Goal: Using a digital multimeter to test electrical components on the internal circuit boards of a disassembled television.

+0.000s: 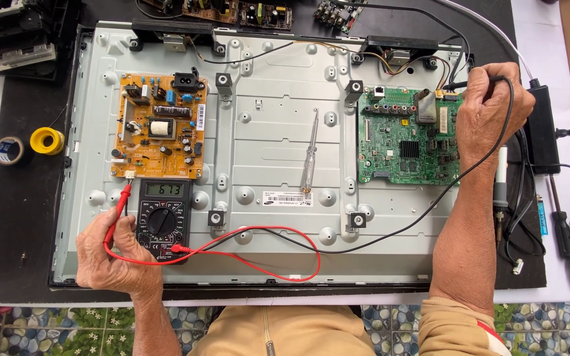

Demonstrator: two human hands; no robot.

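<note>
Two hands, two probes on an opened flat-screen chassis

The left hand pinches a slim red test probe at the orange power board's lower-left corner — beside a black digital multimeter; the right hand closes round a black lead at the green main board's top edge.

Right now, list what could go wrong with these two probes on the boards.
The red probe in the left hand sits at the orange power board's corner connector; a slip might bridge pins. The red lead and black lead trail across the metal chassis beside the loose screwdriver and could snag it.
</note>
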